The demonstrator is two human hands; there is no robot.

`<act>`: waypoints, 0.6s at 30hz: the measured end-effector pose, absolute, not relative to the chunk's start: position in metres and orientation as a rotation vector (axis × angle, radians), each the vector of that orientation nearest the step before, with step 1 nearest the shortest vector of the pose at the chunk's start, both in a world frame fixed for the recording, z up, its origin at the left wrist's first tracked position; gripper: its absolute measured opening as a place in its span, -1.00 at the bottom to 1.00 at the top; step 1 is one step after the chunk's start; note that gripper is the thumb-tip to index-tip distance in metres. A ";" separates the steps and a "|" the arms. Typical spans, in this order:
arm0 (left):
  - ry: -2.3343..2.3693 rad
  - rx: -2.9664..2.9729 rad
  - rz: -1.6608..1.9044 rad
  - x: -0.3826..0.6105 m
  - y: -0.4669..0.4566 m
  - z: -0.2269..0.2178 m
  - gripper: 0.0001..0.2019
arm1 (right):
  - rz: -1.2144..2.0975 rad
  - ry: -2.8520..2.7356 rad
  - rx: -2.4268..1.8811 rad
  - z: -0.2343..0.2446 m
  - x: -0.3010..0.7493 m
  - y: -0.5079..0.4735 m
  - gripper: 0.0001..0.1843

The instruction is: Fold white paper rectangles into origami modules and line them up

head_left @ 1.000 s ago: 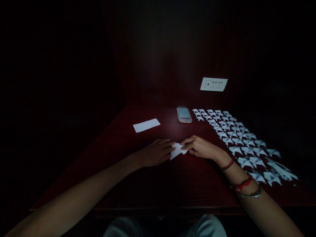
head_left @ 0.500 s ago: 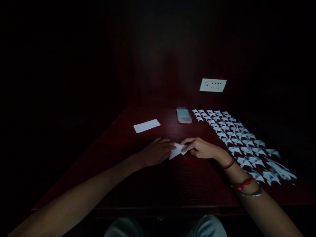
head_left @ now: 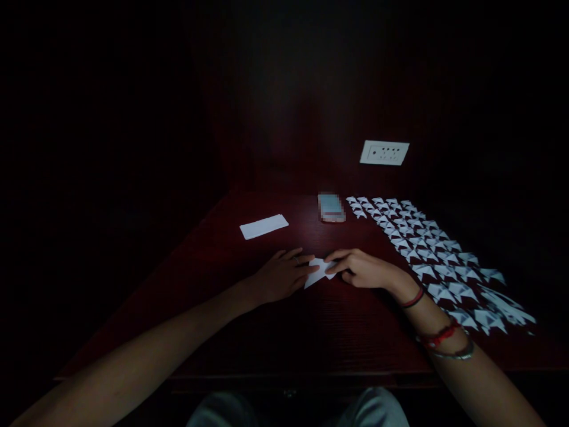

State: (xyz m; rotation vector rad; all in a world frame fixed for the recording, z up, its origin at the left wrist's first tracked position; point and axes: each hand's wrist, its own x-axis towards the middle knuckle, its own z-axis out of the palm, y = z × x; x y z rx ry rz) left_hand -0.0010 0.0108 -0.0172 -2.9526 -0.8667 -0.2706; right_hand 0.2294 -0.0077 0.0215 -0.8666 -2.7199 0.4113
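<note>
A small folded white paper (head_left: 317, 274) with pointed corners lies on the dark red table between my hands. My left hand (head_left: 282, 276) rests flat with its fingers spread, and the fingertips press on the paper's left part. From the other side, my right hand (head_left: 362, 268) grips the paper's right end between its curled fingers and thumb, which partly hide that end. A flat stack of white paper strips (head_left: 264, 226) lies beyond my left hand.
Rows of folded white paper pieces (head_left: 420, 242) cover the table's right side, close to my right forearm. Loose white strips (head_left: 507, 305) lie beside them. A phone (head_left: 331, 207) sits near the back, below a wall socket (head_left: 384, 153). The table's front edge (head_left: 284, 375) runs above my knees.
My left hand has shifted slightly, with its fingers spread wider and the thumb and index finger further over the paper. My right hand and the paper have hardly moved.
</note>
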 end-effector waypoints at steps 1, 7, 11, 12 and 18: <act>-0.871 -2.952 -0.271 -0.001 0.011 -0.017 -0.66 | 0.420 -2.721 -0.862 0.021 0.229 -0.007 -0.52; -0.868 -2.994 -0.262 0.000 0.012 -0.014 -0.66 | 0.462 -2.663 -0.877 0.016 0.228 -0.001 -0.51; -0.855 -3.016 -0.269 0.000 0.013 -0.013 -0.66 | 0.489 -2.650 -0.934 0.018 0.230 0.000 -0.57; -0.857 -3.016 -0.273 0.000 0.013 -0.013 -0.66 | 0.499 -2.663 -0.926 0.019 0.230 0.000 -0.60; -0.871 -3.011 -0.265 0.002 0.011 -0.012 -0.66 | 0.378 -2.629 -0.958 0.019 0.223 0.000 -0.70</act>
